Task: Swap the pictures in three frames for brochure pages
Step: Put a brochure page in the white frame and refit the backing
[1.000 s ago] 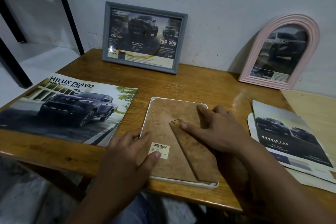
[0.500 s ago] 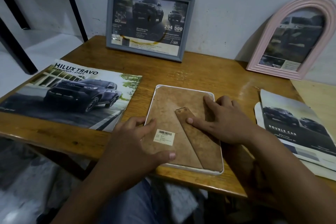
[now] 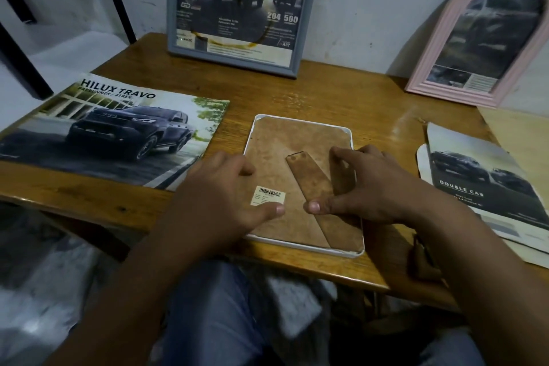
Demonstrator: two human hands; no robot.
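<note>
The white frame (image 3: 300, 187) lies face down at the front centre of the tabletop (image 3: 341, 104), brown backing board up. The left hand (image 3: 219, 196) rests flat and open on its left side, thumb just below the barcode label (image 3: 269, 195). The right hand (image 3: 365, 184) presses the right side, grip open, thumb on the stand flap (image 3: 312, 175). The brochure (image 3: 113, 134) lies left of the frame.

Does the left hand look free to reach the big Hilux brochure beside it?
Probably yes: the left hand rests on the face-down frame, holding nothing, and the brochure lies uncovered just to its left.
</note>
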